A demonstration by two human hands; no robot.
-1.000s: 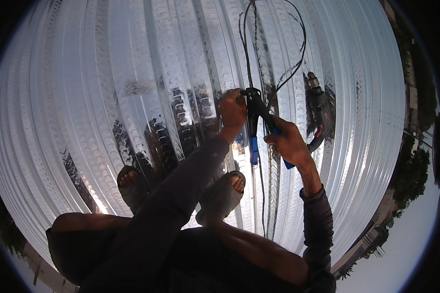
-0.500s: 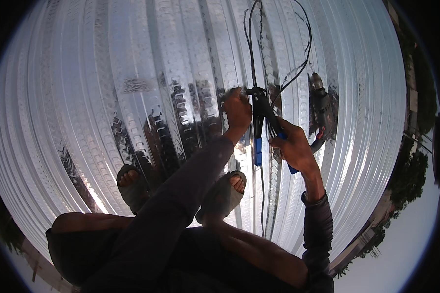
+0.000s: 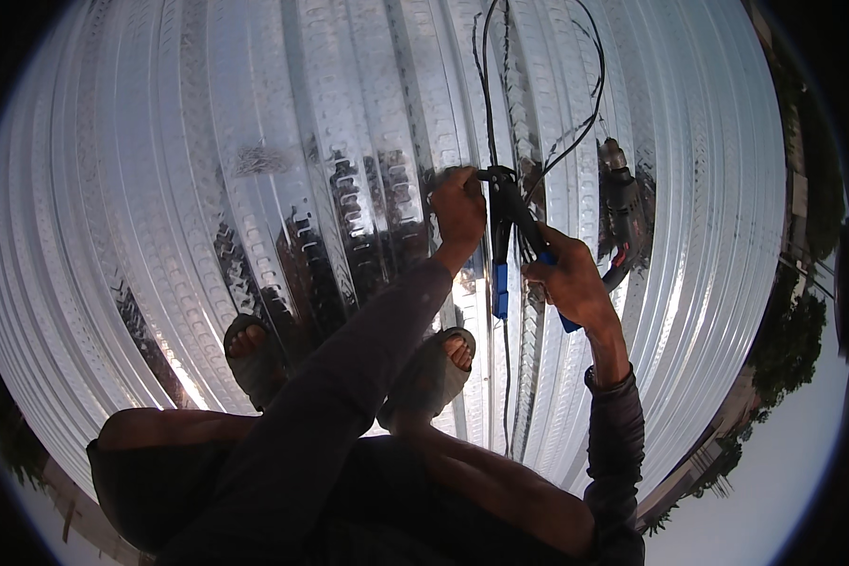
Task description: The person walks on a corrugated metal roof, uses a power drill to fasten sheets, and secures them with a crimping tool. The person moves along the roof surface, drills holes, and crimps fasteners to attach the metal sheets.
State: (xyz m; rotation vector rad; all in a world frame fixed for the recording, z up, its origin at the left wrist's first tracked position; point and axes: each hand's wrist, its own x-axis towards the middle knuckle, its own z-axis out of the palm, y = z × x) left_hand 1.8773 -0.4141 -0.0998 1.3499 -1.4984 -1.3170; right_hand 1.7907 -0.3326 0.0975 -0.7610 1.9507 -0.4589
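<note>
A black hand riveter (image 3: 506, 200) with blue grips is held over the ribbed metal sheeting (image 3: 160, 123), its two handles spread apart. My right hand (image 3: 575, 281) wraps round the right handle, while the left handle hangs free with its blue grip (image 3: 501, 291) showing. At the riveter's nose, my left hand (image 3: 458, 213) is closed with fingertips pinched together. Whatever those fingers hold is hidden or too small to make out. Right of the riveter a dark power drill (image 3: 622, 198) lies on the sheeting, its chuck pointing away from me.
A black cable (image 3: 601, 71) loops across the sheeting beyond the riveter, and a strand of it runs back below the tool. My sandalled feet (image 3: 434, 373) rest on the ribs close to my arms. Trees (image 3: 790, 344) and sky border the sheeting at the right.
My right hand has shifted slightly to the right with its handle, so the riveter's handles stand a little wider. The left hand stays at the nose.
</note>
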